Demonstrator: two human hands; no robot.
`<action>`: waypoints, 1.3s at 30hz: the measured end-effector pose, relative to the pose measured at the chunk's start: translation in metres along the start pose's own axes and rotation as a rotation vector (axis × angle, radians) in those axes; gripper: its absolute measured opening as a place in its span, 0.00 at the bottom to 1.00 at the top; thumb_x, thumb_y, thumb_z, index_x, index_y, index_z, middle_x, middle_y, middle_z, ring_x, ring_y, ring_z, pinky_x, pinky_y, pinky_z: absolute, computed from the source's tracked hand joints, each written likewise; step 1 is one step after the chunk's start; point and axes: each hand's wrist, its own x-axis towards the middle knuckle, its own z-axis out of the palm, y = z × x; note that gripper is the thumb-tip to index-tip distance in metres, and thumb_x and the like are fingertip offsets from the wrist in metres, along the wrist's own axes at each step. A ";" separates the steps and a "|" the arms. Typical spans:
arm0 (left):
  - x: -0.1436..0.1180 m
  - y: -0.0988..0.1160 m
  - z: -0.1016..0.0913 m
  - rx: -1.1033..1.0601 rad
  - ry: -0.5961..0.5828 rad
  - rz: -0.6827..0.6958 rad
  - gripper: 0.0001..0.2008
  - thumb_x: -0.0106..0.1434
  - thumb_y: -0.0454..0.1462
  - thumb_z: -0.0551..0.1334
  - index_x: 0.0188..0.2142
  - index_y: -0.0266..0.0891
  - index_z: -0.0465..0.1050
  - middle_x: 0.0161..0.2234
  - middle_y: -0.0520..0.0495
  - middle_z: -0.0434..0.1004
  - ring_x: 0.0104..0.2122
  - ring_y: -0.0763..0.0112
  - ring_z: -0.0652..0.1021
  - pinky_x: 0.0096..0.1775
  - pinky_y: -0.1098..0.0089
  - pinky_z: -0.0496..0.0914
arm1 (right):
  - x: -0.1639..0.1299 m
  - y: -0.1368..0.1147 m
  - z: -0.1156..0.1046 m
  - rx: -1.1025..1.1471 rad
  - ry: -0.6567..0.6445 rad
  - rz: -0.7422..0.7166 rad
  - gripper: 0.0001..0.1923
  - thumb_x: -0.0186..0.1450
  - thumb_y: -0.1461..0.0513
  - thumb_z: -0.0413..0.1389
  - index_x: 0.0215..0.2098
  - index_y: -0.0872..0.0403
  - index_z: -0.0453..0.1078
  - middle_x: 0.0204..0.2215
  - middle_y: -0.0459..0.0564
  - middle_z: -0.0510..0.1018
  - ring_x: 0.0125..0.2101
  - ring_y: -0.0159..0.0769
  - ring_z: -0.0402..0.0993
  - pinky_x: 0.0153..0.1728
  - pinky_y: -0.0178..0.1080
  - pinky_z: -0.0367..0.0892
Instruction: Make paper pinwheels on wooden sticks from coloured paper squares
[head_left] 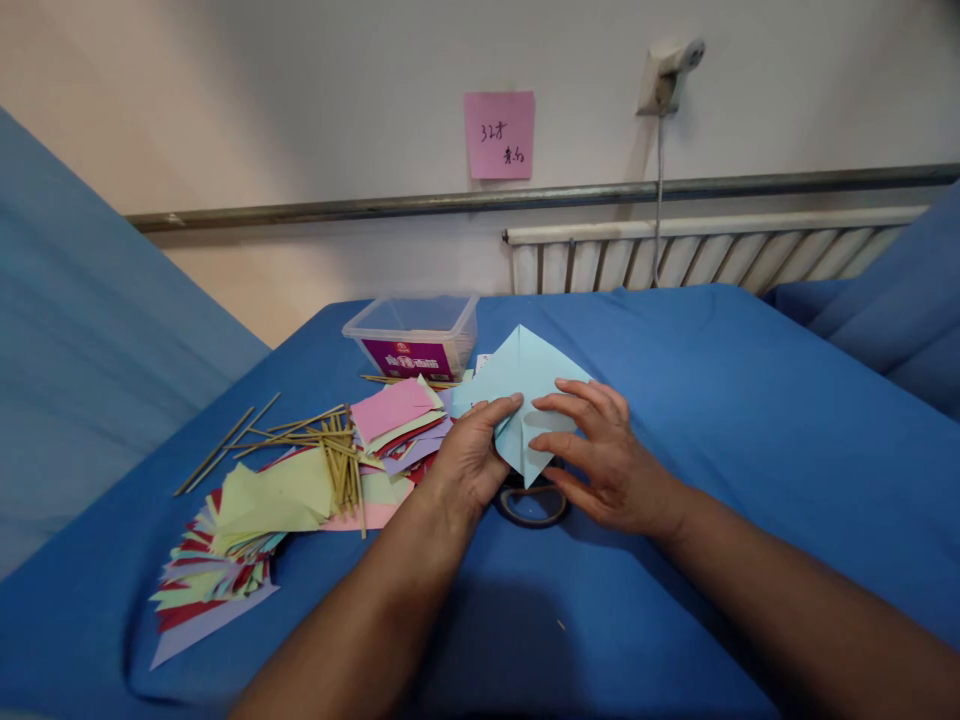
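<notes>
A light blue sheet of paper [517, 370], creased down its middle and folded in at the lower end, is held up over the table. My left hand [480, 450] grips its lower left side, thumb on top and fingers beneath. Over the right side, my right hand [600, 445] has its fingers spread, with the fingertips on or close to the paper. Below the paper shows a dark looped handle [532, 507], likely of scissors; the remainder is hidden.
Left of my hands lie stacked coloured papers [397, 415], a fanned pile of paper [217, 570] and thin wooden sticks [341, 465]. Behind them stands a clear plastic box [412, 325] on the blue cloth [750, 420]. A pink note [499, 135] hangs on the wall above a radiator [705, 250].
</notes>
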 end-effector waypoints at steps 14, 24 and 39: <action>-0.007 -0.014 0.005 0.160 -0.068 0.063 0.14 0.48 0.34 0.71 0.35 0.30 0.75 0.28 0.45 0.78 0.24 0.72 0.76 0.30 0.70 0.70 | -0.001 0.011 0.014 0.192 0.263 0.386 0.04 0.59 0.64 0.57 0.27 0.50 0.67 0.40 0.49 0.77 0.52 0.47 0.67 0.52 0.55 0.60; -0.007 -0.016 0.006 0.223 -0.016 0.066 0.13 0.46 0.35 0.72 0.32 0.31 0.75 0.24 0.45 0.77 0.21 0.70 0.75 0.26 0.70 0.69 | -0.001 0.014 0.016 0.162 0.272 0.427 0.04 0.58 0.63 0.58 0.26 0.50 0.68 0.38 0.48 0.78 0.49 0.47 0.70 0.50 0.56 0.61; -0.006 -0.016 0.005 0.232 -0.030 0.053 0.12 0.46 0.34 0.72 0.30 0.29 0.76 0.24 0.45 0.77 0.21 0.72 0.74 0.25 0.71 0.69 | -0.001 0.016 0.017 0.171 0.266 0.433 0.05 0.58 0.63 0.58 0.24 0.50 0.68 0.35 0.48 0.78 0.47 0.45 0.71 0.49 0.53 0.62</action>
